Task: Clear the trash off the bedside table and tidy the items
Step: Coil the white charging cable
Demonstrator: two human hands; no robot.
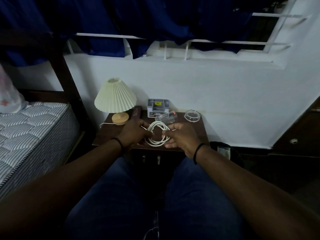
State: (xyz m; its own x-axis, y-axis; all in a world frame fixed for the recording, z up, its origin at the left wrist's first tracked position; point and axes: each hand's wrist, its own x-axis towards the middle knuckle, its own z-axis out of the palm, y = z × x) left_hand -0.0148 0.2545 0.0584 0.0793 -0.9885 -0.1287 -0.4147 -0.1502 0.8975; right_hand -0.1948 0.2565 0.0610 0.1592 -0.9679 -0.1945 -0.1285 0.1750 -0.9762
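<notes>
A white cable (156,130) is wound into a loose coil just above the dark wooden bedside table (192,129). My left hand (134,134) pinches the coil's left side and my right hand (180,137) pinches its right side. Behind the coil lies a clear plastic bottle (166,117) on its side. A clear glass ashtray (192,115) sits at the back right. A grey and white box (158,108) stands against the wall, with a dark slim case (136,113) to its left.
A pleated cream lamp (115,97) on a round wooden base stands at the table's back left. The striped mattress (29,129) lies to the left. A dark bin (223,149) holding some paper sits on the floor right of the table. My knees are below the table's front edge.
</notes>
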